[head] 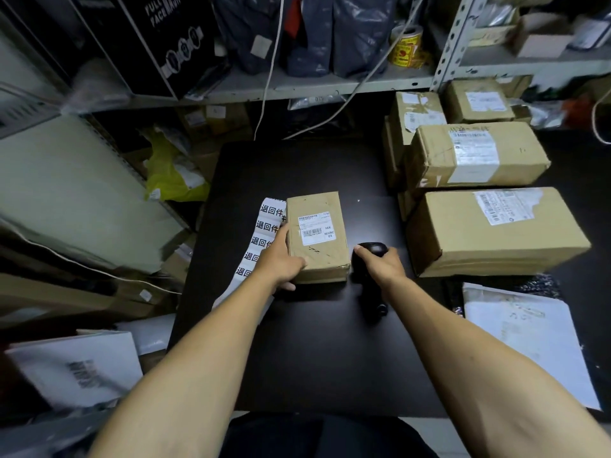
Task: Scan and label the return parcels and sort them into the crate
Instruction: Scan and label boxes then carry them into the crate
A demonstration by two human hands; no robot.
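A: Small parcel [317,236] sits mid-counter [314,358], label up. Left hand [281,262] wraps its near-left corner, thumb on top, pinning it.

B: Right hand [383,262] is curled round the black scanner [370,259] just beside the box.

A: I'd say lift the scanner and aim squarely at the barcode [312,233]; keep that box flat.

B: Sticker strip [261,239] waits at its left edge.

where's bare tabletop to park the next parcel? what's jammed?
Free: the dark table near the person, between the forearms, and the far strip behind the small parcel. Crowded: stacked boxes along the right; label strip left of the parcel; scanner under the right hand.
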